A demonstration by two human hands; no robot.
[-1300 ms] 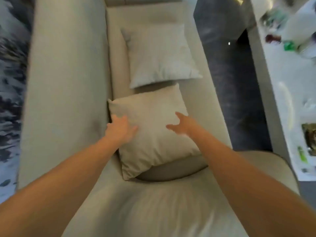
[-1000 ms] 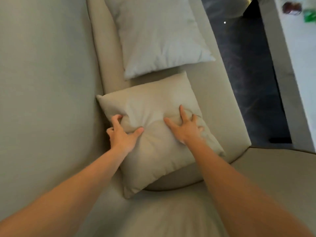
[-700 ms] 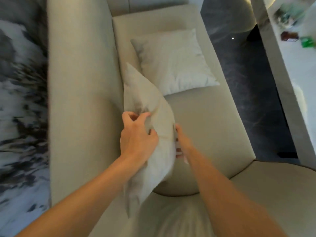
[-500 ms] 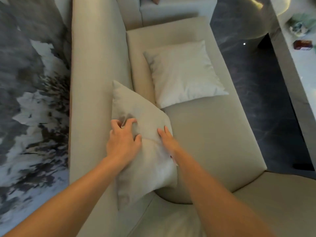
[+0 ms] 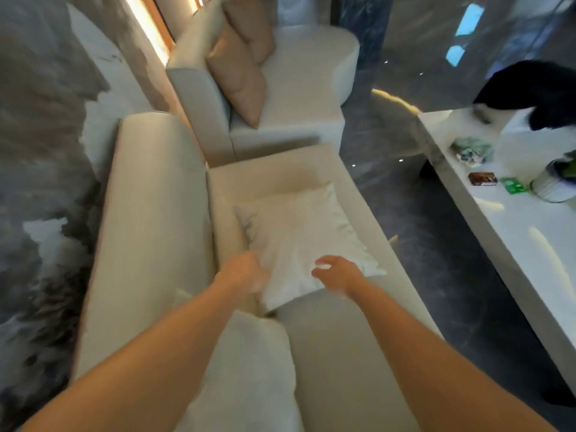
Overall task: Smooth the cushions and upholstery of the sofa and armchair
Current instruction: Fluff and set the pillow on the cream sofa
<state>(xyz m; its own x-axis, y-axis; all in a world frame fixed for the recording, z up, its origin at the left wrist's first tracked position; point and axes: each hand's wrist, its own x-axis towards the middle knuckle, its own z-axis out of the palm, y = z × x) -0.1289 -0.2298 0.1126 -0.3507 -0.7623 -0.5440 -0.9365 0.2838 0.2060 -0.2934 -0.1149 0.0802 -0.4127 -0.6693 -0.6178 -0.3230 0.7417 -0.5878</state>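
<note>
A white cushion (image 5: 299, 241) lies flat and creased on the seat of the cream sofa (image 5: 330, 353). My left hand (image 5: 244, 272) is blurred at the cushion's near left edge, beside the backrest (image 5: 149, 229); its grip is unclear. My right hand (image 5: 338, 272) hovers over the cushion's near right part with fingers apart and curled, holding nothing. A beige cushion (image 5: 249, 378) leans against the backrest under my left forearm. Beyond the sofa stands a cream armchair (image 5: 299, 85) with two tan cushions (image 5: 240, 76) propped on it.
A long white table (image 5: 514, 238) runs along the right, carrying a small brown box (image 5: 482, 178), a green packet (image 5: 514, 185) and a white pot (image 5: 554, 188). Dark glossy floor (image 5: 436, 251) separates table and sofa. A marbled wall is at left.
The beige cushion was lifted off the seat and stood against the backrest. Both hands let go of it and moved forward to the white cushion. The view tilted up.
</note>
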